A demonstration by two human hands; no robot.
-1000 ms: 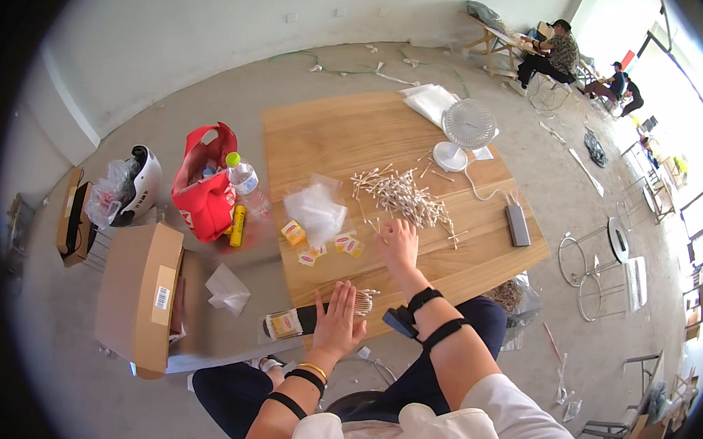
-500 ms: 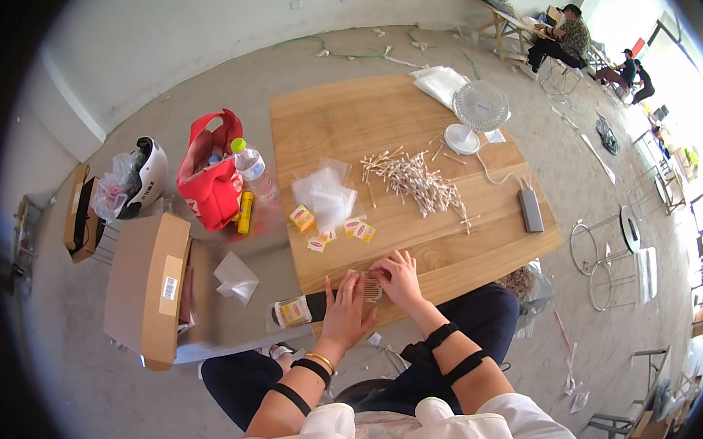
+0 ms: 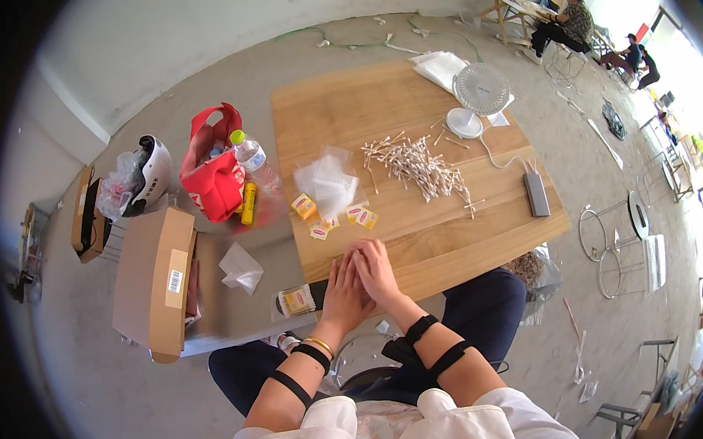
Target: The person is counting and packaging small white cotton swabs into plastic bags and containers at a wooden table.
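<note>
Bare workroom with concrete floor (image 3: 216, 69) and white wall (image 3: 180, 4).
A wooden table (image 3: 349, 108) is lit by daylight; metal stools (image 3: 613, 241) are seen at right.

On the bench (image 3: 357, 112), the swabs (image 3: 418, 166) are seen at centre frame, the fan (image 3: 477, 95) above them, the packets (image 3: 332, 212) lower left, and the hands (image 3: 362, 277) together at the lower edge.

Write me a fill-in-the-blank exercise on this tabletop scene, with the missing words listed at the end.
1. The left hand and right hand rest together on the ____ table.
2. The pile of cotton swabs lies in front of a small white ____.
3. On the floor, a water bottle stands beside a ____ bag.

Missing words: wooden; fan; red
</note>
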